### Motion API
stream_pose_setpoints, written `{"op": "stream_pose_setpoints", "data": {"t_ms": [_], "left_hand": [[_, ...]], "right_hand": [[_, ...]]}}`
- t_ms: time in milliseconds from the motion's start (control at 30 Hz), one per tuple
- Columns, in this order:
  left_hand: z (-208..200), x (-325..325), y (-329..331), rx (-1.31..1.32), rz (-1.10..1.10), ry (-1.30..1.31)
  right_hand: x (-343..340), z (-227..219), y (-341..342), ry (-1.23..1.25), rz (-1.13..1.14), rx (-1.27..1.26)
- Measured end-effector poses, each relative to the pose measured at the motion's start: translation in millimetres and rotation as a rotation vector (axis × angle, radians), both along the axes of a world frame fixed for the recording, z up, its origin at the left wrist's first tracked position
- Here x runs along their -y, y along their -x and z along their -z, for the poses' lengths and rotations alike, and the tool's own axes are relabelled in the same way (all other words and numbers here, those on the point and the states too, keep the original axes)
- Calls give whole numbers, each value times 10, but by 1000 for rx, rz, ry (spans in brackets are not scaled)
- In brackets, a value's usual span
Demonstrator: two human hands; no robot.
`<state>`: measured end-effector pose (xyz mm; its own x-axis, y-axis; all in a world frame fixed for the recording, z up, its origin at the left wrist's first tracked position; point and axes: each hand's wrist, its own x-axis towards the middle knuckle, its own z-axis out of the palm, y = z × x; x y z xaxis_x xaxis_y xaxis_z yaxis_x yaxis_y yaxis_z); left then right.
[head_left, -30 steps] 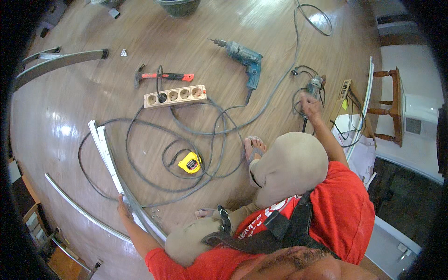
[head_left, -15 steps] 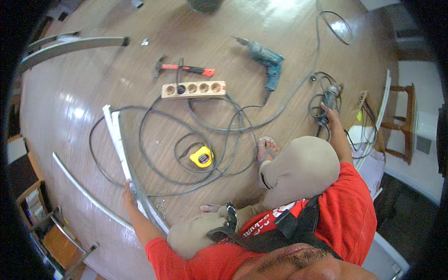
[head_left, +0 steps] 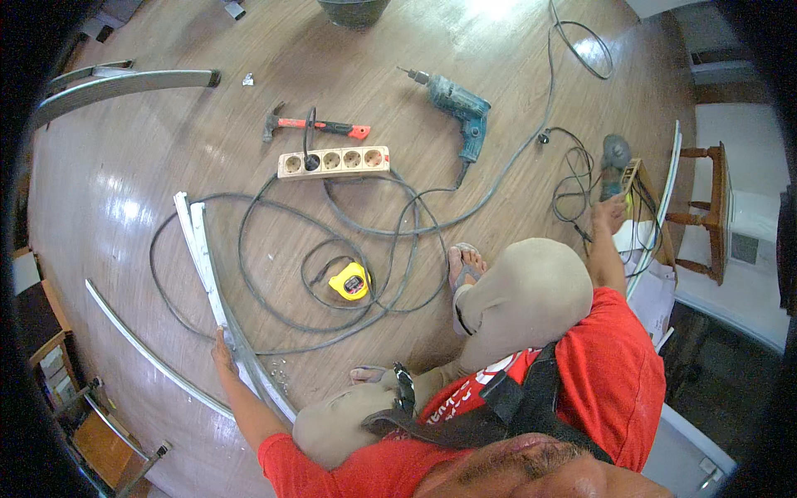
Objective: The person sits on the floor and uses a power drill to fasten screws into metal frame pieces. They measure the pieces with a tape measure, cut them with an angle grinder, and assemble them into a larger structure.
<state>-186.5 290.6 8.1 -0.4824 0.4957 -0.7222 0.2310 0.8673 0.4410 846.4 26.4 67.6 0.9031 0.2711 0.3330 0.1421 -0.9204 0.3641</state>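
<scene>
My left hand [head_left: 223,353] is closed on a long pair of thin white metal profiles [head_left: 199,253], which slant from the floor down toward my left knee. Out to the right, my right hand [head_left: 610,214] grips the rear of an angle grinder [head_left: 612,184], its rounded head pointing away from me. The grinder's cord [head_left: 573,178] lies in loops beside it, with a black plug near the far end. Just right of the grinder stands a small wooden-coloured socket block [head_left: 631,176] with dark cables.
On the floor ahead lie a teal drill [head_left: 461,112], a claw hammer [head_left: 324,127], a power strip [head_left: 334,161] and a yellow tape measure [head_left: 349,282] among looped cables. Another metal strip [head_left: 154,353] lies left. A wooden stool [head_left: 706,212] stands right, a dark bucket [head_left: 354,10] far ahead.
My right hand has moved the grinder to the right, away from its coiled cord and up to the small socket block. My left hand keeps its place on the profiles. The whole view shifted slightly.
</scene>
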Motion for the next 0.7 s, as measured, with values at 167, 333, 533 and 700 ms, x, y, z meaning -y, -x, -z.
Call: {"op": "stream_pose_setpoints", "data": {"t_ms": [167, 333, 533, 700], "left_hand": [[124, -12, 51, 74, -33, -20], [167, -13, 92, 0, -40, -59], [8, 4, 32, 55, -40, -2], [-13, -9, -106, -13, -123, -30]], "right_hand": [[-292, -988, -310, -311, -177, -44], [-1400, -1129, -296, -530, -413, -412], [-2650, -374, 143, -323, -687, -692], [-3239, 98, 515, -251, -634, -772]]}}
